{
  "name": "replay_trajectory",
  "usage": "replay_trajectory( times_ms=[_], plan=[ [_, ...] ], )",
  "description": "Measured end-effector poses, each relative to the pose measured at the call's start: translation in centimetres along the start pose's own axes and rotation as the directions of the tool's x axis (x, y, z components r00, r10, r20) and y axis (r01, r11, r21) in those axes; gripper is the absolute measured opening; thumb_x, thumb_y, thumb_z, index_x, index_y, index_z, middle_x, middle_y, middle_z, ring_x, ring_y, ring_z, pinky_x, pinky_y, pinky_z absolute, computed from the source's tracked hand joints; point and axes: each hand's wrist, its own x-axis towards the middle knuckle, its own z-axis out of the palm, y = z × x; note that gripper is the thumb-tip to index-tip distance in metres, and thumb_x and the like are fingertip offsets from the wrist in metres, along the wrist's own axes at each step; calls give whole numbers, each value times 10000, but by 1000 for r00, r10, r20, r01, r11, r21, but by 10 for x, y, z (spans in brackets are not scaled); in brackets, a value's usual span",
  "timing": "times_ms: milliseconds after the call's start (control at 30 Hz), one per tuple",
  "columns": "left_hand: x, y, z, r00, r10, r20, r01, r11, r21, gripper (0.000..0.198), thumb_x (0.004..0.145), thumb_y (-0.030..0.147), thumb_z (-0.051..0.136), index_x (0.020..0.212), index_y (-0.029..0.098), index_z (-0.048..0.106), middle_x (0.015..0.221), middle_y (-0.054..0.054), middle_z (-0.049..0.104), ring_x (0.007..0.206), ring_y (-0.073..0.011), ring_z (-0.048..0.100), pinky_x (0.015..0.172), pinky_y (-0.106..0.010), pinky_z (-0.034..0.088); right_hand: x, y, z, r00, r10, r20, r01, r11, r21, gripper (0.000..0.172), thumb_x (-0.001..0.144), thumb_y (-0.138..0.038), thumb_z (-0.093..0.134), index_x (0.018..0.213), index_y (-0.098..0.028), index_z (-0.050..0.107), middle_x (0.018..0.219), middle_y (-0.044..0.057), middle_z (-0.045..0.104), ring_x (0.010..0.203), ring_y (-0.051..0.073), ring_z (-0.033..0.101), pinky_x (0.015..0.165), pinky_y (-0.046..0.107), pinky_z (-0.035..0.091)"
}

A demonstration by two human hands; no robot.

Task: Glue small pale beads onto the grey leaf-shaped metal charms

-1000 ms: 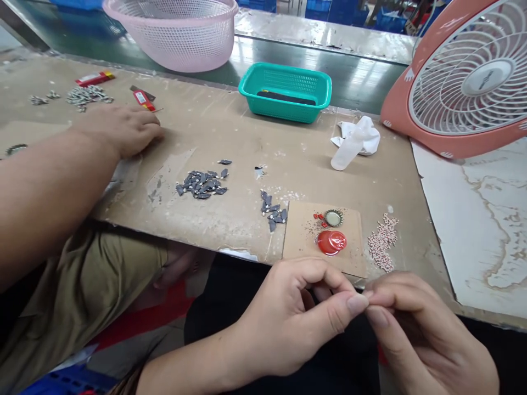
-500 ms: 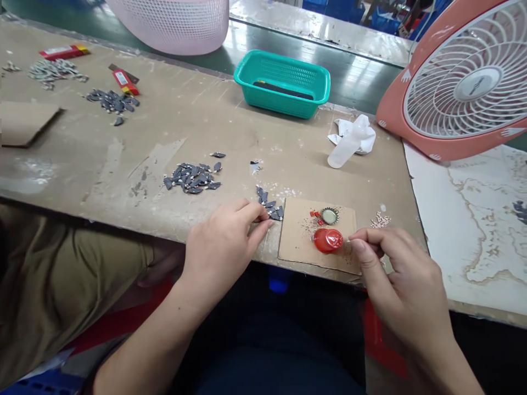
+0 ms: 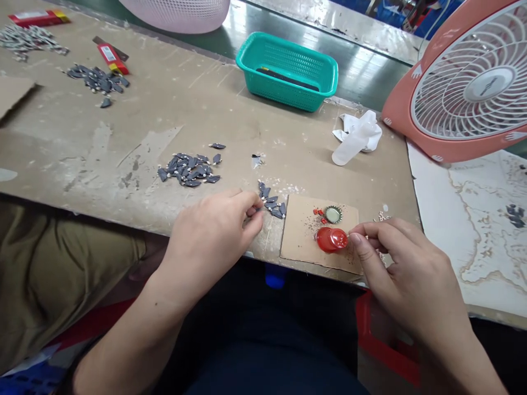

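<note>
My left hand (image 3: pixel 216 241) is closed in a pinch just left of a small cluster of dark grey leaf-shaped pieces with pale beads (image 3: pixel 273 202). Whatever sits between its fingertips is hidden. On the right, my right hand (image 3: pixel 411 274) also pinches, its fingertips right beside a small red container (image 3: pixel 330 240); I cannot make out what they hold. The container stands on a cardboard square (image 3: pixel 298 241). Behind it lie a bottle cap (image 3: pixel 333 214), pale side up, and a few tiny red bits (image 3: pixel 323 220) among dark specks.
A larger pile of grey pieces (image 3: pixel 189 169) lies to the left. Farther back are a green basket (image 3: pixel 288 99) and a translucent bottle (image 3: pixel 349 145) on white tissue. An orange fan (image 3: pixel 397 109) stands at the right, beside a stained white sheet (image 3: pixel 440 219). Another person's leg (image 3: pixel 78 274) shows at left.
The view has shifted slightly. My left hand has drawn a little left, away from the small cluster. My right fingertips are somewhat closer to the red container.
</note>
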Motion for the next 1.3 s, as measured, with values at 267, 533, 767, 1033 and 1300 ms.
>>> replay_trajectory(
  times_ms=[267, 533, 767, 1033, 1300],
  plan=[
    [0, -8, -1, 997, 75, -19, -75, 997, 10, 73, 913, 243, 671, 880, 247, 736, 913, -10, 748, 821, -259, 712, 604, -333, 413, 2, -1, -2, 999, -36, 19, 36, 998, -45, 153, 1026, -295, 552, 932, -205, 634, 850, 27, 650, 789, 171, 605, 721, 317, 447],
    [6, -17, -5, 996, 88, -24, -89, 996, -22, 88, 903, 210, 663, 856, 233, 734, 819, -27, 766, 750, -261, 709, 638, -342, 449, 4, -2, -3, 999, -31, 26, 32, 998, -54, 156, 1019, -302, 561, 909, -216, 631, 833, 25, 650, 775, 175, 615, 695, 323, 447],
    [-4, -24, -7, 981, 162, -107, -194, 844, -500, 256, 962, 232, 634, 1189, 238, 752, 1011, -19, 791, 888, -180, 733, 801, -273, 566, 3, -5, -11, 996, 84, 18, -85, 986, 142, 133, 992, -315, 611, 901, -237, 667, 811, 8, 649, 698, 151, 591, 642, 303, 451],
    [-32, 11, 8, 955, 220, 200, 176, 125, -976, 204, 994, 134, 617, 1046, 277, 754, 851, 9, 737, 732, -97, 700, 699, -157, 595, -11, -24, -4, 841, 531, 102, -421, 525, 740, 121, 930, -384, 712, 899, -269, 729, 783, -5, 647, 690, 135, 597, 572, 231, 504],
    [-42, 48, 15, 947, 179, 267, 308, -267, -913, 272, 859, -8, 757, 859, 255, 829, 831, 46, 803, 729, -44, 743, 729, -71, 587, -28, -55, 0, 834, 551, 12, -329, 481, 812, 58, 937, -296, 696, 902, -263, 727, 826, 18, 642, 744, 151, 632, 601, 254, 526]
  ],
)
